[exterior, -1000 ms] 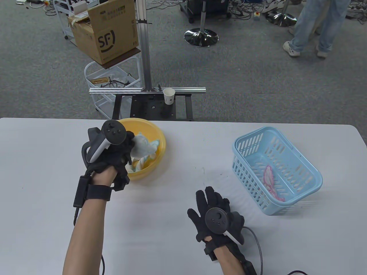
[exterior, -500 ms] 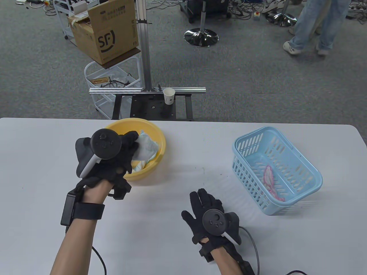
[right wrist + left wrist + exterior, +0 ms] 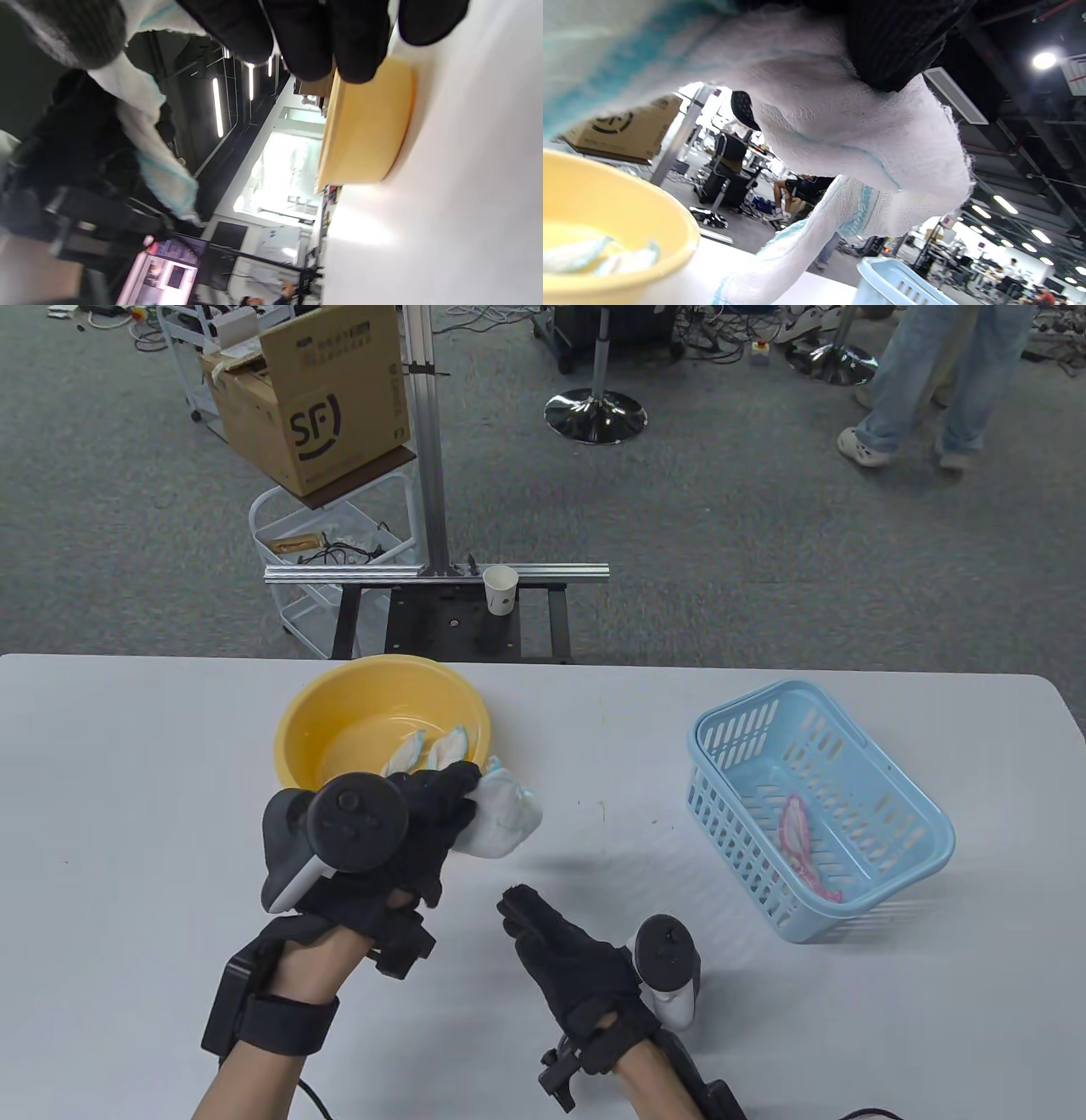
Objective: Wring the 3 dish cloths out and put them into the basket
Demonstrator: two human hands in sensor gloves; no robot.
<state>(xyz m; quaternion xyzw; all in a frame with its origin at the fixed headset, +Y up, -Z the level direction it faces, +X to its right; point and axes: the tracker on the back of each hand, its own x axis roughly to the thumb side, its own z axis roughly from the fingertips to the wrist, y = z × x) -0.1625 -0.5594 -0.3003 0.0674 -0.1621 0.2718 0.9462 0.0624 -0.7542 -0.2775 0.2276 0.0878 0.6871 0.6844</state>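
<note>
My left hand [image 3: 454, 797] grips a bunched white-and-teal dish cloth [image 3: 506, 817], held above the table just in front of the yellow bowl [image 3: 299, 729]. The cloth [image 3: 865, 144] fills the left wrist view and hangs down toward the table. A second white-and-teal cloth [image 3: 424, 751] lies in the bowl. A pink cloth [image 3: 802, 836] lies in the light blue basket [image 3: 920, 806] at the right. My right hand [image 3: 530, 912] is turned on its side, fingers straight, pointing at the held cloth, a short gap below it, holding nothing. Its fingers [image 3: 305, 38] hang before the bowl [image 3: 365, 127].
Beyond the table's far edge an aluminium rail carries a paper cup [image 3: 501, 589]. A cardboard box [image 3: 314, 398] sits on a white cart at the back left. A person's legs [image 3: 925, 381] stand at the back right. Bare table [image 3: 127, 780] lies to the left.
My left hand lifted the cloth out of the bowl and brought it nearer and to the right. My right hand turned onto its side and moved left toward the cloth.
</note>
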